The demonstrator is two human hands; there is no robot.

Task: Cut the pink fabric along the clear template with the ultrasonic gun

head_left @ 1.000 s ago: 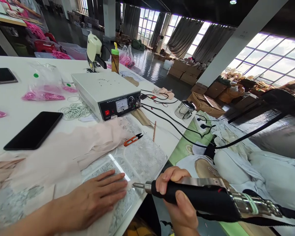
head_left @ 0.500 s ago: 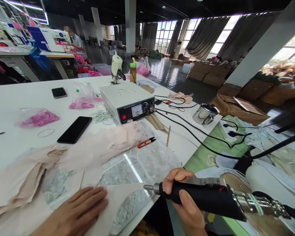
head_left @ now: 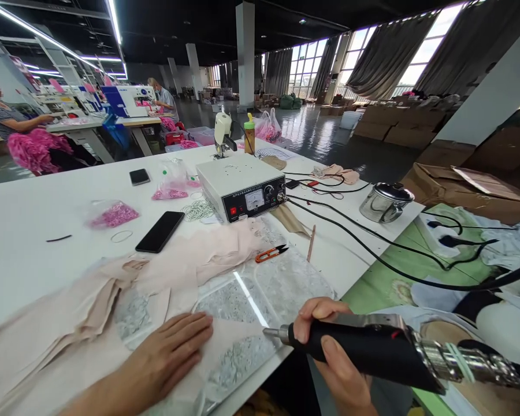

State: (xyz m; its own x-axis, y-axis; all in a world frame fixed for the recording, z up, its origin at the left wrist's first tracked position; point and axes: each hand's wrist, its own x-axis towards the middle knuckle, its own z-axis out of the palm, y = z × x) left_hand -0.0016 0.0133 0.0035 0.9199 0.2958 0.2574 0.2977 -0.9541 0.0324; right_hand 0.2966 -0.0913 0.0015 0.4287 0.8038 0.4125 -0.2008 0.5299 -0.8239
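Left hand (head_left: 167, 352): laid flat, palm down, fingers extended side by side; nothing grasped.
Right hand (head_left: 344, 372): closed around a black handheld tool, thumb on the near side, fingers over the top.
Black handheld tool (head_left: 372, 349): in the right hand, lying nearly level; metal tip (head_left: 272, 332) directed toward the left hand; body extends away to the right.
Pale pink fabric (head_left: 231, 331): under the left hand, its narrow end reaching the metal tip; whether the tip presses on it cannot be told.
Fabric layers (head_left: 91, 294): heaped and creased, left of and beyond the left hand.
Marbled sheet (head_left: 294, 280): beneath the pale pink fabric, between the hands and beyond them.
Thread snips (head_left: 266, 255): orange handle, dark blades; beyond the left hand, to its right, on the marbled sheet.
Thin stick (head_left: 311, 244): beyond the right hand, right of the snips.
Smartphone (head_left: 160, 231): black, face up; beyond the left hand, past the fabric layers.
Control box (head_left: 238, 176): pale casing, dark front panel with dial; farther off, beyond both hands.
Lidded mug (head_left: 385, 203): well beyond the right hand, near the edge of the tabletop (head_left: 21, 231).
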